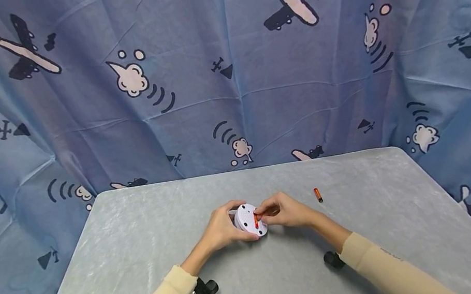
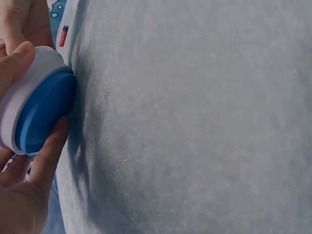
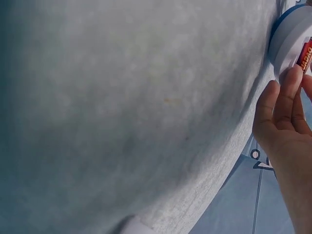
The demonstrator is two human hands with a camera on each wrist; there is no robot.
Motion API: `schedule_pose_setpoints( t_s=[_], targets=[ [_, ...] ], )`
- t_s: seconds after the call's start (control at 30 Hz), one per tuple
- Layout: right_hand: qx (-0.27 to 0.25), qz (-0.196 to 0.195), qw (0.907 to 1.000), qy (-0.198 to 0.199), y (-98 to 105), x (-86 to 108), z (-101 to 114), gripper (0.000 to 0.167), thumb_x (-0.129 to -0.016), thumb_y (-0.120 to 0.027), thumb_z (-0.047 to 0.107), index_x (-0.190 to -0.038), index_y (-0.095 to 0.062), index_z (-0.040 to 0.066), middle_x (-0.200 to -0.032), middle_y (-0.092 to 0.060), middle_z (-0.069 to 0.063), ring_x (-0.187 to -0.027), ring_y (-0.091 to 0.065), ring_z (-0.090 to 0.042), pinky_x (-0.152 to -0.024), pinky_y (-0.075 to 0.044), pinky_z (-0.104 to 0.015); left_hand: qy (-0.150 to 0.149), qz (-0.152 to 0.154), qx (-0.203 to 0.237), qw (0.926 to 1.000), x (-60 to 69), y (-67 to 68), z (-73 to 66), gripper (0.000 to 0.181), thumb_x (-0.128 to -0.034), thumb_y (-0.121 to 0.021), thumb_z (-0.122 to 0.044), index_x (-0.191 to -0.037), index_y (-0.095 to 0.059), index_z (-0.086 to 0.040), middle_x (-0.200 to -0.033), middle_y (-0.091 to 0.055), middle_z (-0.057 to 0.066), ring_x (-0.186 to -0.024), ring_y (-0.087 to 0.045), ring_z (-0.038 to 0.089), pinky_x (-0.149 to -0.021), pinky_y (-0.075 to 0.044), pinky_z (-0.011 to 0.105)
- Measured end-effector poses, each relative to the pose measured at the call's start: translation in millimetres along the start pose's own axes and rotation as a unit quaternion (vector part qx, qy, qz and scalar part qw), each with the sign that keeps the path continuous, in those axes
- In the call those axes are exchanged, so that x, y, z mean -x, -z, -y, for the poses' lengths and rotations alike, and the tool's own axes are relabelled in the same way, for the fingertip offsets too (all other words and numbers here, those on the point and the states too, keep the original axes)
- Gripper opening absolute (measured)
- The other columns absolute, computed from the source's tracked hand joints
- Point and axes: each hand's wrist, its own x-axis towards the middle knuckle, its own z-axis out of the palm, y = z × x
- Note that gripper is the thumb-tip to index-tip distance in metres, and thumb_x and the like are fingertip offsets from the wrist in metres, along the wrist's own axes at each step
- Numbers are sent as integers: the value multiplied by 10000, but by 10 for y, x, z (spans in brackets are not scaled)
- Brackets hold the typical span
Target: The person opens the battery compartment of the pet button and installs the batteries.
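Note:
My left hand grips a round white device by its rim, tilted so that its flat base with dark round feet faces the right. A domed blue side of the device shows in the left wrist view. At the base, a red-orange battery sits at a slot, its lettering visible in the right wrist view. My right hand pinches this battery at one end with thumb and fingers. How deep the battery lies in the slot is hidden by the fingers.
A second red-orange battery with a dark end lies on the grey table, right of and beyond the right hand. Behind the table's far edge hangs a blue curtain with printed planes. Black wrist cameras sit below both wrists.

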Motion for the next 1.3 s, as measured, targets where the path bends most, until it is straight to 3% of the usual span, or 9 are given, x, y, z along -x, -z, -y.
schedule_pose_setpoints(
  t_s=[0.37, 0.53, 0.7, 0.87, 1.1, 1.3],
  targets=[
    [-146, 59, 9998, -126, -19, 8, -11, 260, -877, -762, -55, -1115, -701, -143, -970, -725, -187, -850, -682, -262, -788, -574, -348, 167, 3, 20, 9999, 15, -7, -25, 872, -551, -1027, -205, -1309, -635, -26, -1158, -699, 78, -1041, -667, 243, -820, -531, 351],
    [-75, 117, 9999, -39, -73, 4, 26, 176, -885, -774, -16, -1048, -750, -78, -1066, -721, -161, -978, -678, -277, -830, -568, -396, 49, -68, -125, 9999, -6, 37, -19, 900, -552, -1025, -178, -1331, -609, -3, -1161, -696, 105, -1018, -675, 251, -807, -531, 345],
    [75, 221, 9997, -63, -46, 18, 148, 184, -921, -756, 47, -1083, -737, -38, -1120, -703, -141, -1043, -648, -291, -878, -546, -452, 44, -205, -84, 9997, -29, 98, -9, 881, -562, -1020, -134, -1319, -588, -9, -1203, -666, 114, -1057, -658, 286, -849, -522, 386],
    [-73, -208, 9995, -246, 189, 127, 178, 205, -936, -726, 26, -1118, -701, -64, -1140, -674, -238, -1038, -652, -336, -901, -521, -507, 249, 33, 223, 9994, 14, 91, 15, 898, -596, -1008, -134, -1344, -525, -17, -1230, -645, 122, -1104, -631, 273, -924, -481, 415],
    [183, -510, 9957, -748, 639, 496, 37, 321, -958, -724, 88, -1213, -657, -95, -1206, -632, -292, -1073, -638, -370, -864, -541, -331, 119, 140, 92, 9998, 66, 59, 41, 956, -619, -999, -141, -1419, -499, 15, -1287, -624, 141, -1127, -611, 267, -987, -442, 438],
    [584, -849, 9907, -890, 1049, 884, -156, 359, -947, -730, 68, -1245, -633, -108, -1203, -627, -300, -1039, -645, -376, -804, -550, -300, 63, 314, 127, 9994, 92, 87, 79, 967, -627, -994, -124, -1445, -498, 11, -1315, -602, 151, -1147, -598, 282, -997, -436, 441]
  ],
)
